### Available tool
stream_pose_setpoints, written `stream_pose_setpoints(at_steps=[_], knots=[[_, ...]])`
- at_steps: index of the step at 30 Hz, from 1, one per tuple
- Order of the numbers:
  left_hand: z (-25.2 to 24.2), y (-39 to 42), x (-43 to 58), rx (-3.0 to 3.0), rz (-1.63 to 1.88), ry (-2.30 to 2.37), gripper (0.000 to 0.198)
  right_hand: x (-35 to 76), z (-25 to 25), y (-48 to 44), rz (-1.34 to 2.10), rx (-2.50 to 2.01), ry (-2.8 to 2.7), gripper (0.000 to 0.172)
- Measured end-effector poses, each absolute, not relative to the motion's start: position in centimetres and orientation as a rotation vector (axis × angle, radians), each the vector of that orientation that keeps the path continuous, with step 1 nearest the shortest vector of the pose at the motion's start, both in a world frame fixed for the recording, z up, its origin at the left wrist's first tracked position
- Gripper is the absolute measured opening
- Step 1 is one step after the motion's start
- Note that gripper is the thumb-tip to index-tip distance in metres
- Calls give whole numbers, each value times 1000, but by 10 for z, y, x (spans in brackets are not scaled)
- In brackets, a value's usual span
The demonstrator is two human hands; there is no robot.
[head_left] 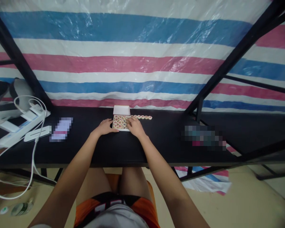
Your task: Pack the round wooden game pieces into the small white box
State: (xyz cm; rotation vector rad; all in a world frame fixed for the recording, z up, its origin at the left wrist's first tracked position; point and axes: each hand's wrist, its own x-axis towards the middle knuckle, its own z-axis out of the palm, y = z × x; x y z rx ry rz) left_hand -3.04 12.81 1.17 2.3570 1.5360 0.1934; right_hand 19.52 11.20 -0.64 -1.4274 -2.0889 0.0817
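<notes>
Fingers (131, 121) on my right hand (136, 126) curl over the right edge of the box (120, 123), grip unclear; left hand (106, 127) open, flat beside its left

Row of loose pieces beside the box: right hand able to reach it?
Likely yes. The right hand rests at the right edge of the box, close to the row of pieces, with only bare table between.
</notes>
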Motion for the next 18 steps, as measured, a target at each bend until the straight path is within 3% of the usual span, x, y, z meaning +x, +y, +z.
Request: stream_pose_setpoints(at_steps=[18], knots=[[15,126,-30,2325,203,1549,97,205,-2,113,136,-1361,-1769,20]])
